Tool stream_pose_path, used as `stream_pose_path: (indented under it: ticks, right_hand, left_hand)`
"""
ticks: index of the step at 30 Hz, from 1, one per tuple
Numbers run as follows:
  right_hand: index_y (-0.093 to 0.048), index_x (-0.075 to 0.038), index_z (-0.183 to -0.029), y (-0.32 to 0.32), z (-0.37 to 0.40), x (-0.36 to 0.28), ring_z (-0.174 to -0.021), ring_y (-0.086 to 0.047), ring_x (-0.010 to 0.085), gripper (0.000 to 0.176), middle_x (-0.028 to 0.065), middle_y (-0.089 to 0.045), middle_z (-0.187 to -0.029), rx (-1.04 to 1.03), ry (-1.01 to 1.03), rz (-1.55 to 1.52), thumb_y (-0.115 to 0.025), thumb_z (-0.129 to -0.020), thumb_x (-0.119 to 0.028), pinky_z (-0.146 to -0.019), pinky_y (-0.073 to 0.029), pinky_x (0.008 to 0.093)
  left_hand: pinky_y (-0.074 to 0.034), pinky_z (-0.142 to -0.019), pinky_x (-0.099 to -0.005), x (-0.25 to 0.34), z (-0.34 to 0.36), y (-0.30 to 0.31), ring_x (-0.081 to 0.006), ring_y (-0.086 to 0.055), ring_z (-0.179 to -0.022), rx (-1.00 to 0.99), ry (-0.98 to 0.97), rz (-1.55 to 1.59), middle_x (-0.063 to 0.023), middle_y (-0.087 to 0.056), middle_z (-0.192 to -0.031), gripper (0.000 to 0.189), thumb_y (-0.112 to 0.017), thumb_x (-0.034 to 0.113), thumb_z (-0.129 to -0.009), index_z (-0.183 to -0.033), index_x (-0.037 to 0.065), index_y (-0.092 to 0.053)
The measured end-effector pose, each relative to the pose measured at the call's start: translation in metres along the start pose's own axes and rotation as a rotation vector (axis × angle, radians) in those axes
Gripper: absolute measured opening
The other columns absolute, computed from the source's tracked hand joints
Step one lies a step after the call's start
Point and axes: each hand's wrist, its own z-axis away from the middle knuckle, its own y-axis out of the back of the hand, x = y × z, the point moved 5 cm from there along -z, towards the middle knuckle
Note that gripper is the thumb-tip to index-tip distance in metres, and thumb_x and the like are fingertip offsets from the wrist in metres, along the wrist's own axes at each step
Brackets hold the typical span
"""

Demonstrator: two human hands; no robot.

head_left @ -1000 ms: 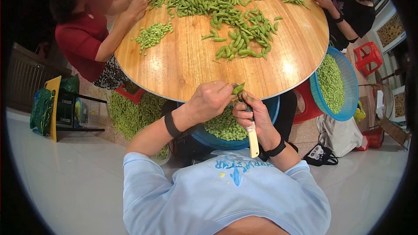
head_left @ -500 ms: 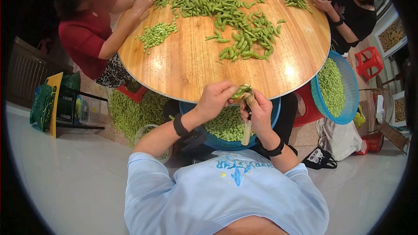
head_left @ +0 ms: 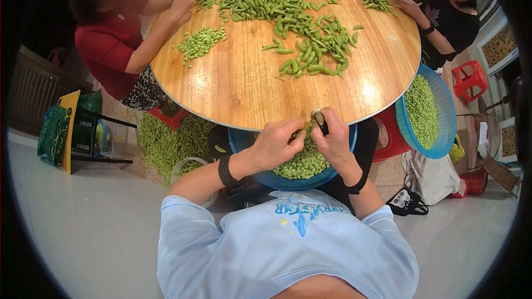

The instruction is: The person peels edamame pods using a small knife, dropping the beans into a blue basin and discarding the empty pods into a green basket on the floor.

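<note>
Green pod (head_left: 308, 126), half-hidden: in your left hand (head_left: 280, 143), fingers pinched around it. Dark object (head_left: 324, 128): in your right hand (head_left: 334, 141), fingers curled. Below: oval pale-green beans (head_left: 302, 167), round blue plastic basin (head_left: 238, 139). Ahead: glossy wooden table (head_left: 233, 77). Room: smooth pale floor (head_left: 83, 205).

Tee (head_left: 249, 249) pale blue, cloth loose, creased towards the shoulders; both sleeves (head_left: 185, 218) short and wide at the hem, collar (head_left: 318, 272) rounded with a seamed edge. Print (head_left: 298, 218) across the chest: darker blue lettering, not readable in full, with a pointed blue figure and a few small yellow spots near it. Left wristband (head_left: 226, 171) plain and dark, right wristband (head_left: 360, 181) likewise, set slantwise; trousers (head_left: 367, 144) black, largely hidden from view.
</note>
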Motion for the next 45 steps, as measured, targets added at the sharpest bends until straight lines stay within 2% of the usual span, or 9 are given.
stream_pose_path:
  ticks: [4, 11, 13, 17, 26, 30, 36, 39, 45]
  right_hand:
    - [-0.054, 0.002, -0.095, 0.009, 0.001, -0.01, -0.065, -0.055, 0.0331, 0.025, 0.0158, -0.053, -0.077, -0.033, 0.05, 0.006, -0.061, -0.071, 0.004, -0.056, -0.045, 0.0364]
    - [-0.055, 0.002, -0.09, -0.007, 0.014, 0.003, -0.058, -0.055, 0.0278, 0.019, 0.0156, -0.054, -0.069, -0.075, -0.068, -0.082, -0.062, -0.073, -0.002, -0.055, -0.045, 0.035]
    - [-0.055, 0.002, -0.091, -0.009, 0.018, 0.004, -0.057, -0.055, 0.0253, 0.019, 0.0155, -0.054, -0.069, -0.067, -0.065, -0.051, -0.061, -0.074, -0.002, -0.055, -0.045, 0.034]
    - [-0.054, 0.003, -0.089, -0.008, 0.019, 0.006, -0.057, -0.053, 0.0172, 0.016, 0.0108, -0.053, -0.066, -0.102, -0.27, -0.244, -0.058, -0.075, -0.003, -0.053, -0.043, 0.0318]
    - [-0.052, 0.0, -0.083, -0.019, 0.039, 0.013, -0.053, -0.05, 0.0073, 0.009, 0.0022, -0.052, -0.067, -0.2, -0.646, -0.759, -0.047, -0.081, -0.008, -0.046, -0.039, 0.0218]
    - [-0.052, 0.0, -0.084, -0.017, 0.036, 0.009, -0.054, -0.049, 0.0087, 0.009, 0.0025, -0.052, -0.067, -0.206, -0.659, -0.802, -0.047, -0.079, -0.007, -0.047, -0.039, 0.0228]
    - [-0.049, 0.002, -0.083, -0.012, 0.034, 0.009, -0.056, -0.049, 0.0123, 0.011, 0.0055, -0.051, -0.068, -0.187, -0.34, -0.437, -0.048, -0.073, -0.004, -0.052, -0.041, 0.0263]
    - [-0.051, 0.003, -0.086, -0.015, 0.04, 0.008, -0.056, -0.052, 0.0134, 0.015, 0.0067, -0.052, -0.071, -0.264, -0.229, -0.344, -0.048, -0.073, -0.004, -0.051, -0.043, 0.0269]
    - [-0.045, 0.001, -0.128, -0.012, 0.047, -0.01, -0.058, -0.053, 0.0105, 0.033, 0.0061, -0.054, -0.082, -0.37, -0.646, -0.709, -0.041, -0.097, -0.011, -0.04, -0.038, 0.0215]
  left_hand:
    - [-0.042, -0.051, -0.0322, -0.013, 0.003, 0.005, -0.0215, -0.054, -0.057, -0.078, 0.129, 0.066, -0.0144, -0.053, -0.066, 0.013, -0.059, 0.005, -0.08, -0.089, -0.004, -0.06]
    - [-0.043, -0.053, -0.0277, -0.003, 0.003, 0.006, -0.0115, -0.053, -0.062, -0.099, 0.012, 0.033, -0.0097, -0.056, -0.071, 0.017, -0.06, 0.005, -0.08, -0.094, -0.003, -0.061]
    - [-0.045, -0.058, -0.0243, -0.005, 0.006, 0.005, -0.0071, -0.054, -0.069, -0.145, 0.315, 0.218, -0.0062, -0.06, -0.081, 0.02, -0.062, 0.003, -0.082, -0.101, -0.003, -0.061]
    - [-0.046, -0.074, -0.0217, -0.005, 0.017, -0.012, -0.0084, -0.056, -0.085, -0.09, 0.343, 0.927, -0.0032, -0.058, -0.098, 0.024, -0.065, 0.001, -0.084, -0.107, -0.002, -0.061]
    - [-0.046, -0.063, -0.0284, 0.01, 0.016, -0.006, -0.0203, -0.058, -0.071, 0.006, -0.09, 0.323, -0.0098, -0.056, -0.079, 0.018, -0.065, -0.001, -0.08, -0.098, -0.002, -0.062]
    - [-0.046, -0.064, -0.0276, 0.005, 0.017, -0.009, -0.0164, -0.058, -0.073, -0.014, -0.062, 0.39, -0.0078, -0.056, -0.082, 0.016, -0.065, -0.001, -0.081, -0.097, -0.002, -0.062]
    - [-0.046, -0.065, -0.0229, -0.01, 0.022, -0.018, -0.0083, -0.056, -0.077, -0.078, 0.226, 0.845, -0.0019, -0.056, -0.085, 0.013, -0.063, 0.002, -0.086, -0.098, -0.003, -0.062]
    - [-0.047, -0.065, -0.0218, -0.014, 0.019, -0.01, -0.0076, -0.055, -0.076, -0.038, 0.331, 0.921, -0.0019, -0.059, -0.089, 0.015, -0.061, 0.003, -0.088, -0.101, -0.002, -0.062]
    - [-0.04, -0.059, -0.0175, -0.023, 0.02, -0.003, -0.0034, -0.05, -0.068, 0.009, 0.382, 0.769, 0.0006, -0.062, -0.087, 0.015, -0.058, 0.008, -0.092, -0.104, 0.001, -0.062]
